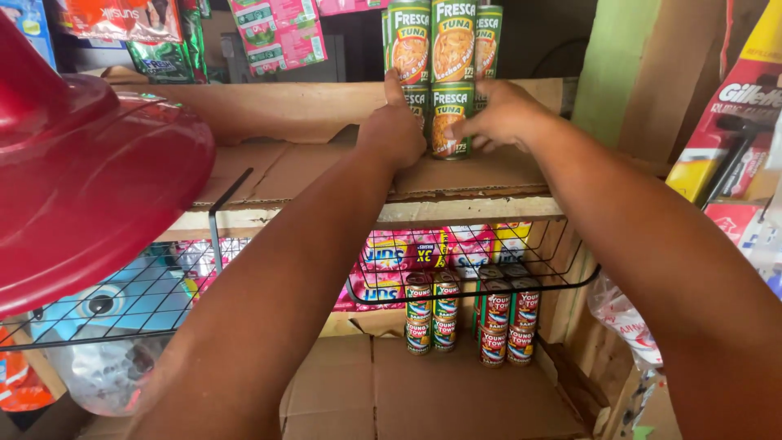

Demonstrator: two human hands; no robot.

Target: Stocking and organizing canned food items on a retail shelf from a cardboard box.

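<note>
- We are pressing our left hand (394, 130) against the left side of the lower tall green fish cans (450, 119), fingers together and curled, thumb pointing up along the can wall; nothing is enclosed in the hand.
- We are laying our right hand (503, 114) against the right side of the same cans, fingers spread apart, fingertips touching the front can's label; not clamped round it.
- The cans are standing upright, long axis vertical, directly between our two hands, both about equally near.
- A second tier of green cans (444, 41) is resting on top of them.
- All are sitting on the cardboard-lined upper shelf (326, 175), towards its back.
- Below, a black wire basket (562, 269) is hanging, with stacked red-and-green sardine cans (468, 318) behind it on the lower shelf.
- A red plastic basin (90, 179) is overhanging at far left.
</note>
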